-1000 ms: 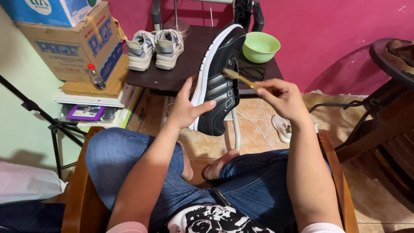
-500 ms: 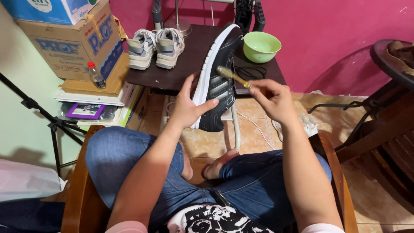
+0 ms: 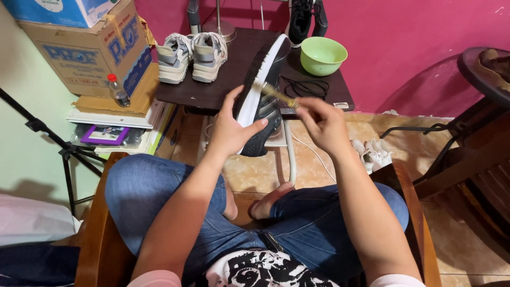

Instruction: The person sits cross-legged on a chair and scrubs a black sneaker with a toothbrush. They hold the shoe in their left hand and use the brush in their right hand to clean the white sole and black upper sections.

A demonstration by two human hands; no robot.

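The black sneaker [image 3: 260,98] is held on edge above the lap, in front of the dark table [image 3: 212,90], gripped at the sole by the left hand [image 3: 231,133], while a small brush [image 3: 273,93] is pinched in the closed fingers of the right hand [image 3: 321,125]. The brushing is probably best done in short, light strokes along the white sole edge, with the shoe kept steady.

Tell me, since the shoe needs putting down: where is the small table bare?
On the dark table, a bare strip lies between the pale sneakers and the black shoe. The right end is crowded: green bowl, black laces.
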